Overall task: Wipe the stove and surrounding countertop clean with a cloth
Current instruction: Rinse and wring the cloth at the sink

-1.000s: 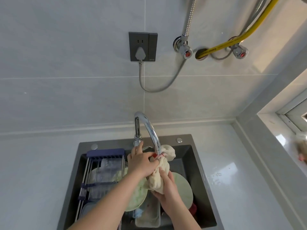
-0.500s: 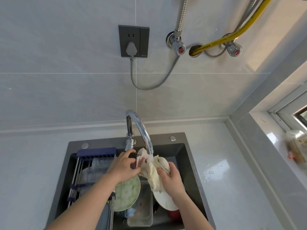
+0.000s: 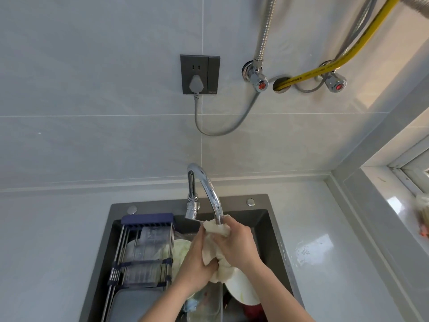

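Note:
A cream cloth [image 3: 214,253] is bunched between both hands right under the chrome faucet [image 3: 210,194], above the dark sink [image 3: 262,217]. My left hand [image 3: 197,263] grips the lower part of the cloth. My right hand [image 3: 236,247] grips its upper part, close to the faucet's spout. The cloth's bottom end hangs over a white plate [image 3: 241,291] in the sink. No stove is in view.
A metal rack with a blue end [image 3: 144,249] spans the sink's left side over dishes and clear containers. Pale countertop [image 3: 325,252] runs right of the sink with wet spots. A plugged wall socket [image 3: 199,74], valves and hoses are on the tiled wall.
Both hands have closed together on the cloth; the right hand moved up to the spout and the left hand slid down below it. The view shifted slightly.

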